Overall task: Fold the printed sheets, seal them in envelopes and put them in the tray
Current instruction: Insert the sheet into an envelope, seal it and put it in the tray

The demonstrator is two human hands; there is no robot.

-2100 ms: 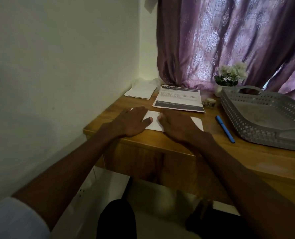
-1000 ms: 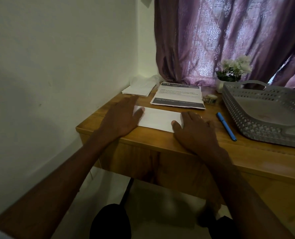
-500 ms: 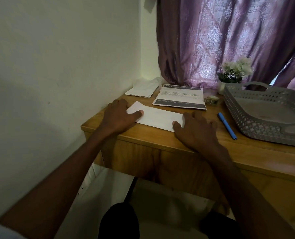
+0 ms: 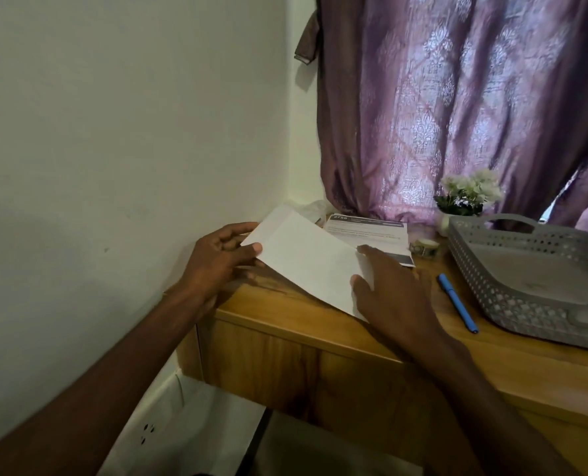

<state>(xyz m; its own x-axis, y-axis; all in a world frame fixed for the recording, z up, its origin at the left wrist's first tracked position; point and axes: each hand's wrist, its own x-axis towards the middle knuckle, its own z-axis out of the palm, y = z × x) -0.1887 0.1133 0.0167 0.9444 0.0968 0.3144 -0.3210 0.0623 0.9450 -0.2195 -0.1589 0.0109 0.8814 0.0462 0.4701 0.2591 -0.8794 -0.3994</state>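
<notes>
Leftmost, a plain matte wall (image 4: 114,132) runs back to the corner, and the left hand (image 4: 217,259) reaches out along it. Its thumb lies on top of the folded sheet (image 4: 306,255) and its fingers curl beneath the sheet's left end, pinching the paper and lifting that end clear of the desk (image 4: 285,324). The sheet is smooth, white and blank on the side that shows, a long rectangle with a faint crease running along it, tilted so its right end slopes down toward the wood. There the right hand (image 4: 395,293) grasps it, thumb on the near edge and forefinger laid over the top, the other fingers hidden behind the paper. The desk is glossy honey-coloured wood with visible grain and a squared front edge. Behind the sheet, in the corner, lies something white and crumpled that I cannot make out, and just beside it a flat stack of printed sheets (image 4: 368,231) with dark bands across top and bottom. Further right a small tape roll (image 4: 424,247) sits near a slim blue pen (image 4: 457,302). Above hangs a purple patterned curtain (image 4: 457,104) in soft folds, with pale flowers (image 4: 467,194) at its foot. Rightmost sits the grey plastic tray (image 4: 491,293), its walls pierced with rows of small holes and a slot handle at the back.
</notes>
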